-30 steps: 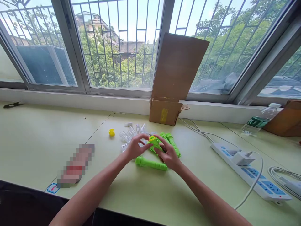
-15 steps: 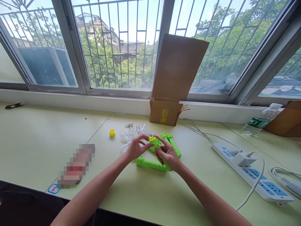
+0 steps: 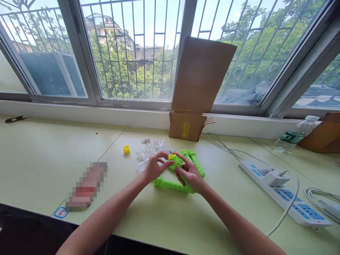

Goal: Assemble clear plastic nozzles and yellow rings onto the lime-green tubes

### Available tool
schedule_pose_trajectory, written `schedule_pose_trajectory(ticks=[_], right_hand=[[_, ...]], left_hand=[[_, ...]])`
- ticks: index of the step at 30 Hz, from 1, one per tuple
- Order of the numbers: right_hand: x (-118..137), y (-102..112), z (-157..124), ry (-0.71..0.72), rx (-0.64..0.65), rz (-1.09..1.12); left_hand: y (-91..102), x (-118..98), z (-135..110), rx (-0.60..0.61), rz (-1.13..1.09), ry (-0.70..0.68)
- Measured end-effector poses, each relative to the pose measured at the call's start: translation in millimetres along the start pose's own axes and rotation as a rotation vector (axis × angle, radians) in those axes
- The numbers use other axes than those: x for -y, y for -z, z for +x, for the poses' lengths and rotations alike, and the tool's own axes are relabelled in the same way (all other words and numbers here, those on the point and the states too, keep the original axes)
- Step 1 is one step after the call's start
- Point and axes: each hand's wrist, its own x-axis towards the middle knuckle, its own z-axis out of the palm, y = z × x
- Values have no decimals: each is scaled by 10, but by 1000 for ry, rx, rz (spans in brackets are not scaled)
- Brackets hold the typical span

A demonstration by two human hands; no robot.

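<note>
My right hand point(image 3: 191, 176) is wrapped round a green plastic handle point(image 3: 175, 164), like a toy torch body, tilted up to the left. A yellow ring point(image 3: 172, 156) sits at its upper end, with a small metallic-looking tip above it. Thumb and fingers of my left hand point(image 3: 152, 168) pinch at this ring from the left. Just in front of the hands lies another green handle point(image 3: 170, 185), and further ones point(image 3: 197, 164) lie behind my right hand. Several clear plastic pieces point(image 3: 141, 153) are scattered behind my left hand, partly hidden. A loose yellow ring point(image 3: 126, 149) stands further left.
An open cardboard box point(image 3: 186, 125) stands against the window sill. To the right are a white power strip point(image 3: 281, 194) with cables, a plastic bottle point(image 3: 292, 136) and another brown box point(image 3: 324, 136). A blurred-out object point(image 3: 86, 187) lies at the left.
The yellow ring and green handle have turned very slightly between my fingers. Both hands stay almost in the same place.
</note>
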Motion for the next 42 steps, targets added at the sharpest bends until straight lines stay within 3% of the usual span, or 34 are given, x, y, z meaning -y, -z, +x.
schedule_pose_trajectory(ticks=[6,13,18,24,28,33,42], right_hand=[[-43,13,8,19,6,-105],[-92,139,44,294,-50,-720],[-187,133,53,397,-109,-893],[-228,111,49,520,-143,-838],[-180,99,37,510,-134,-735],[-138,57,22,375,-139,-603],[-94,-23,-2,123,-70,-167]], left_hand=[[-2,0,-2,-10,-2,4],[-48,14,-64,-6,67,-38],[-56,43,-82,-29,108,-115],[-49,32,-71,-32,93,-123],[-56,20,-65,-33,62,-110],[-56,6,-61,-39,17,-93],[-43,3,-63,-42,-41,-38]])
